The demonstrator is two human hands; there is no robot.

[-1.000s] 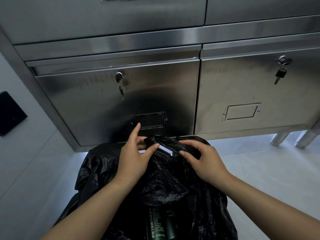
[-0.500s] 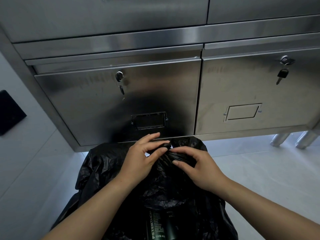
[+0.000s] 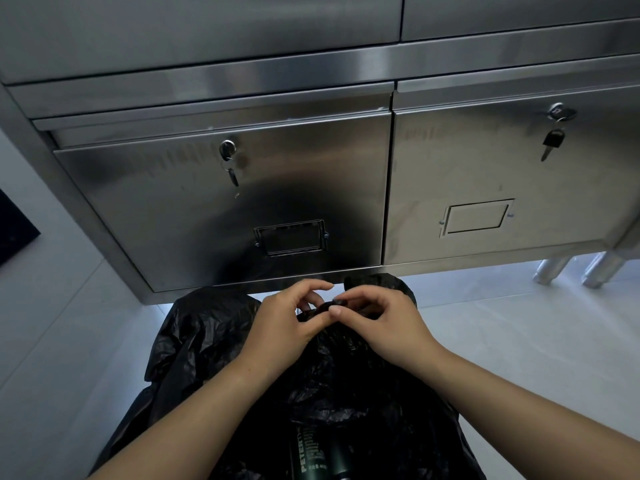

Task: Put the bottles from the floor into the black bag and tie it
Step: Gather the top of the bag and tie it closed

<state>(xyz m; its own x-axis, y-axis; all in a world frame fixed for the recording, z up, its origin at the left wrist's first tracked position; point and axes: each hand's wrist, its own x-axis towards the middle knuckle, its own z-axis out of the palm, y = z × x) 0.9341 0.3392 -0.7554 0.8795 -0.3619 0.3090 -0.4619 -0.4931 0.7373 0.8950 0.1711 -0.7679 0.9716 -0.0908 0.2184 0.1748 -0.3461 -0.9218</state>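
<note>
Tying looks like the step in hand: my left hand (image 3: 280, 320) and right hand (image 3: 384, 317) meet over the mouth of the black bag (image 3: 194, 337), each pinching a twisted strip of plastic between thumb and curled fingers. The bag sits on the floor (image 3: 519, 323) just before the steel cabinet (image 3: 242, 188). One dark bottle (image 3: 311, 452) shows among its folds; none lies loose in view. I judge loading done, the knot not yet tight.

The dark bottle (image 3: 311, 457) runs off the bottom edge, top hidden under black bag (image 3: 207, 341)
</note>
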